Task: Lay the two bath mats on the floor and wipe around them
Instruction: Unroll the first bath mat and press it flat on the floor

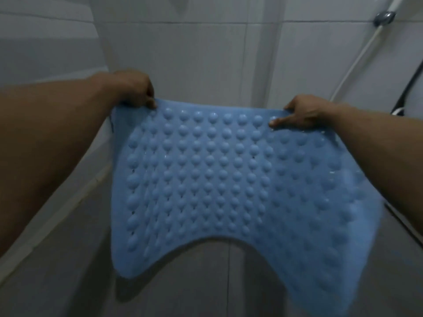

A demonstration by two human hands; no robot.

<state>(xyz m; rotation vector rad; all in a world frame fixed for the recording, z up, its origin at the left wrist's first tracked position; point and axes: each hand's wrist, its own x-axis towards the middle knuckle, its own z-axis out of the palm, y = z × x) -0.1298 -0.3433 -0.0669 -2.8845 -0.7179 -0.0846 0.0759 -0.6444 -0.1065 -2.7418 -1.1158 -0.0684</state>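
We have one blue bath mat [229, 179] in the air in the middle of the frame, hanging from its top edge with the bumpy face toward us and its curved cutout at the lower centre, clear of the floor. We judge it to be a soft rubbery sheet: it sags between our two grips and its lower corners droop, so it should be light, floppy and a little slick, with small holes between the rows of round studs. The far right side is blurred, so we cannot say how that edge hangs. Our left hand [135, 90] pinches the upper left corner, fingers curled over the top edge. Our right hand [304, 113] grips the upper right part of the edge, with one finger stretched out along the studs and the rest closed behind the mat. Holding it by the two top corners looks like the right way to keep it flat; we think it would fold on itself if taken by the middle. Only this mat is in view; the second one we cannot see. Below and behind it lies a grey tiled floor [68, 271], with a pale raised ledge [57, 213] running along the left of the frame. The white tiled wall [194, 53] fills the top, and at the upper right a white shower hose [357, 62] drops from a chrome fitting [385, 17], with a dark cable just beside it near the right edge.
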